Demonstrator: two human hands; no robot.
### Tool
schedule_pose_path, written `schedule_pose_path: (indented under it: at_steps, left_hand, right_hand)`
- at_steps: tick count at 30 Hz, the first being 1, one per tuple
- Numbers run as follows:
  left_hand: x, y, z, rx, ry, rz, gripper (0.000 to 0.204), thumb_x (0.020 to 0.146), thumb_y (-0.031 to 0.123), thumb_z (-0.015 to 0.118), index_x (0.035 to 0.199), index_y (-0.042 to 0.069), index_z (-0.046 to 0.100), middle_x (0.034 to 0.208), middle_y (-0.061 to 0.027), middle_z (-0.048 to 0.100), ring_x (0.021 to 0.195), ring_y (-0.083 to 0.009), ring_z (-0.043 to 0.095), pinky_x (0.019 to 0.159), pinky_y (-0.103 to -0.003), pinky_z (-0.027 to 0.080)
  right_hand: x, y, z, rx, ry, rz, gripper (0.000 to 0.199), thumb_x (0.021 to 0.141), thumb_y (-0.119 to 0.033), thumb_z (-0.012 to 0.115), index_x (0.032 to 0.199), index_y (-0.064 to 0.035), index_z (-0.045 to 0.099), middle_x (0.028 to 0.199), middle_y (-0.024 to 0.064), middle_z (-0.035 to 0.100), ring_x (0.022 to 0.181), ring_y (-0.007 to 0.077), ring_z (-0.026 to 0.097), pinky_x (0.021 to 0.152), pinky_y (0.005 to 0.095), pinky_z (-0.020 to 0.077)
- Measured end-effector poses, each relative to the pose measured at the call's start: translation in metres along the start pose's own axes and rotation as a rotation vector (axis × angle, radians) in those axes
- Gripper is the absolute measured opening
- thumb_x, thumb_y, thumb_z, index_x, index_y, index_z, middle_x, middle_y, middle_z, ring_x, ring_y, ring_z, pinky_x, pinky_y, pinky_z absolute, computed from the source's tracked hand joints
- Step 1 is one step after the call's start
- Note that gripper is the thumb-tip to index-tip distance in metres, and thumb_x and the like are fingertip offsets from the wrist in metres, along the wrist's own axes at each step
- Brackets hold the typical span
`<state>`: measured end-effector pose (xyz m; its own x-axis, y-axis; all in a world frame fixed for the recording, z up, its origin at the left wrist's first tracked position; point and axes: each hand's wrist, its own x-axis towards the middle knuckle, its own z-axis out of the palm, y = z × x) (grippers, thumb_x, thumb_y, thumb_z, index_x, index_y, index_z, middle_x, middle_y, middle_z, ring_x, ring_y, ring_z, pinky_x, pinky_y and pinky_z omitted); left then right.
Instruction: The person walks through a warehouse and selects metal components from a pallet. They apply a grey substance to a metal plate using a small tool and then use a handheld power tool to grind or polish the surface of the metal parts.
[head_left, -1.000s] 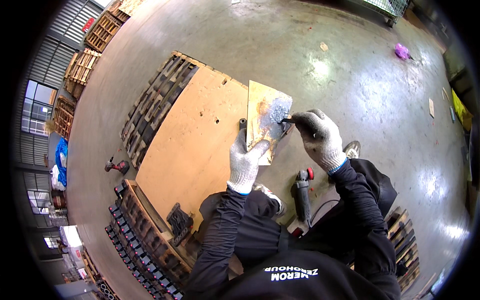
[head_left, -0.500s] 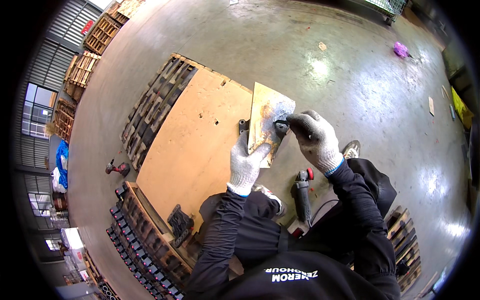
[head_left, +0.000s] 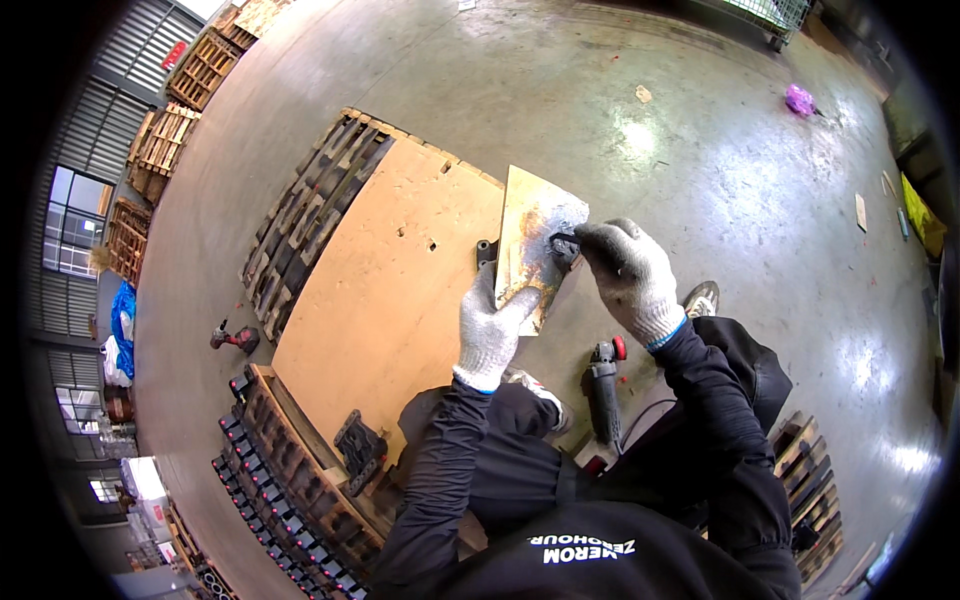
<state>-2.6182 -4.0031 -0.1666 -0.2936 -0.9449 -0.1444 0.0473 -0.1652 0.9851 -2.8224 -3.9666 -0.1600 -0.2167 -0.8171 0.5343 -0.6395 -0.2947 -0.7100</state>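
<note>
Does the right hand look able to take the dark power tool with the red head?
Probably yes: the power tool lies nearby, body uncovered, but the right hand would likely need to put aside the small dark tool it holds.

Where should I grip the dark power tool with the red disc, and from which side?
Probably around the middle of the dark power tool's body, coming from above: it is long and narrow there, and its upper side is exposed. The red disc sits at the end farther from the person, toward the right, so keep clear of it.
</note>
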Motion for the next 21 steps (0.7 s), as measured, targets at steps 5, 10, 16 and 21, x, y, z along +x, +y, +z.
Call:
schedule_pose_path:
  at_steps: [5, 10, 16, 21]
  left_hand:
    - [0.001, 0.001, 0.003, 0.008, 0.005, -0.011, 0.035, 0.087, 0.001, 0.068, 0.120, -0.006, 0.060, 0.105, -0.0118, 0.070, 0.092, -0.0157, 0.067, 0.078, -0.028, 0.054]
    - [0.000, 0.001, 0.000, 0.029, 0.004, -0.010, 0.034, 0.087, 0.001, 0.069, 0.119, -0.006, 0.060, 0.103, -0.0117, 0.071, 0.088, -0.0153, 0.067, 0.077, -0.028, 0.054]
    - [-0.001, 0.005, 0.002, 0.070, 0.007, 0.026, 0.028, 0.084, 0.003, 0.067, 0.110, -0.006, 0.061, 0.098, -0.0119, 0.070, 0.082, -0.0150, 0.067, 0.071, -0.028, 0.053]
    - [0.000, 0.004, 0.002, 0.030, 0.021, 0.010, 0.029, 0.085, 0.003, 0.066, 0.111, -0.006, 0.061, 0.098, -0.0120, 0.069, 0.082, -0.0150, 0.067, 0.071, -0.028, 0.053]
  right_hand:
    - [0.004, 0.013, -0.001, -0.024, 0.099, 0.035, 0.020, 0.086, 0.000, 0.068, 0.105, -0.0054, 0.069, 0.094, 0.0158, 0.066, 0.084, 0.0346, 0.066, 0.074, 0.0367, 0.0532]
    - [0.005, 0.006, 0.002, -0.005, 0.068, 0.032, 0.019, 0.087, 0.000, 0.068, 0.105, -0.0052, 0.069, 0.093, 0.0161, 0.066, 0.084, 0.0347, 0.066, 0.074, 0.0368, 0.0532]
    - [0.001, 0.004, 0.000, -0.017, 0.015, 0.001, 0.018, 0.087, 0.000, 0.067, 0.104, -0.0034, 0.069, 0.093, 0.0157, 0.066, 0.084, 0.0333, 0.067, 0.075, 0.0352, 0.0534]
    - [0.002, 0.010, 0.002, -0.033, 0.060, 0.034, 0.018, 0.087, 0.000, 0.067, 0.105, -0.0040, 0.069, 0.093, 0.0159, 0.066, 0.085, 0.0344, 0.067, 0.075, 0.0368, 0.0537]
